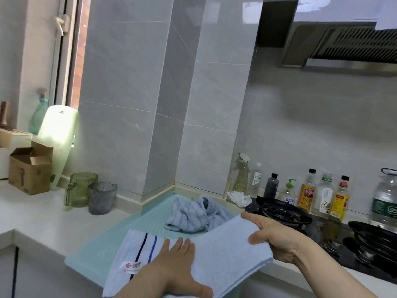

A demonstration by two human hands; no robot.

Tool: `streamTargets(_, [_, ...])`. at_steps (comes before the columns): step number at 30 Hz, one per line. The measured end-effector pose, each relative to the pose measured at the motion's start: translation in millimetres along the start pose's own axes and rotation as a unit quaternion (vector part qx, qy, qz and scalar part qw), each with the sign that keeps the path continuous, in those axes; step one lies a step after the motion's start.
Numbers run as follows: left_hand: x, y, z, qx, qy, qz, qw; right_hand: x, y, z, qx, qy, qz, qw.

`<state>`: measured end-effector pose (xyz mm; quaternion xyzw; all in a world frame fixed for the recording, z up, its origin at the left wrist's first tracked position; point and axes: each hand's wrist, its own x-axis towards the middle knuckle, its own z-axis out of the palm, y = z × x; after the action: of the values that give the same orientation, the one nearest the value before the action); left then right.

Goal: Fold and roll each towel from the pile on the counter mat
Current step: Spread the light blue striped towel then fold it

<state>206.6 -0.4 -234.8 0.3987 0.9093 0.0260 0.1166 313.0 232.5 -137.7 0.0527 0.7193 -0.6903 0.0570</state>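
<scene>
— What is your feed showing of the room?

— I'm looking at a kitchen corner with grey wall tiles. A white counter (32, 214) is running along the walls, and a pale green counter mat (90, 261) is lying in the corner. A range hood (348, 46) is hanging at the upper right, above a black gas burner (281, 211).

— Where is the towel sitting?

— The light blue towel (225, 259) is lying across the near edge of the counter mat. Its striped, labelled end is resting flat on the left, and its right end is lifting off the surface.

— And the hands?

— The left hand (171, 269) is pressing down on the middle of the towel with its fingers straight and spread, grasping nothing. The right hand (272, 237) is gripping the raised right end, fingers and thumb curling around the edge.

— What about the rest of the towels?

— The pile (193, 214) is sitting crumpled farther back on the counter mat, near the wall corner. I can't tell whether it is touching the lifted towel.

— Anything else I should be noting?

— A green glass mug (80, 189) and a grey cup (102, 197) are standing side by side on the counter, left of the mat. An open cardboard box (31, 168) is sitting farther left. A green spray bottle (241, 175) is standing against the wall with a crumpled white cloth (239, 197) just in front of it.
</scene>
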Motion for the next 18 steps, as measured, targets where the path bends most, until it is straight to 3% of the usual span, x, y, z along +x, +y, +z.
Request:
streamTargets(5, [2, 0, 3, -0.008, 0.037, -0.015, 0.999, 17, -27, 32, -0.068, 0.015, -0.008, 0.998])
streamTargets(7, [-9, -2, 0, -0.125, 0.103, 0.009, 0.987, 26, -37, 50, -0.089, 0.031, -0.004, 0.996])
streamTargets(8, [-15, -3, -2, -0.253, 0.142, 0.018, 0.957, 29, -41, 59, -0.092, 0.041, -0.007, 0.995])
streamTargets(9, [-21, -6, -6, -0.400, 0.183, 0.011, 0.898, 33, -44, 68, -0.090, 0.046, -0.012, 0.995])
streamTargets(11, [-21, -16, -13, -0.627, 0.259, -0.041, 0.733, 42, -47, 90, -0.073, 0.051, -0.021, 0.996])
streamTargets(13, [-15, -30, -20, -0.786, 0.239, -0.104, 0.560, 52, -44, 114, -0.052, 0.044, -0.027, 0.997])
streamTargets(14, [-16, -34, -23, -0.820, 0.215, -0.119, 0.517, 56, -41, 127, -0.038, 0.035, -0.027, 0.998])
streamTargets(15, [-20, -39, -26, -0.835, 0.186, -0.116, 0.504, 60, -36, 140, -0.030, 0.022, -0.024, 0.999])
streamTargets(18, [-32, -53, -26, -0.849, 0.126, -0.088, 0.506, 67, -20, 165, -0.005, -0.015, -0.011, 1.000])
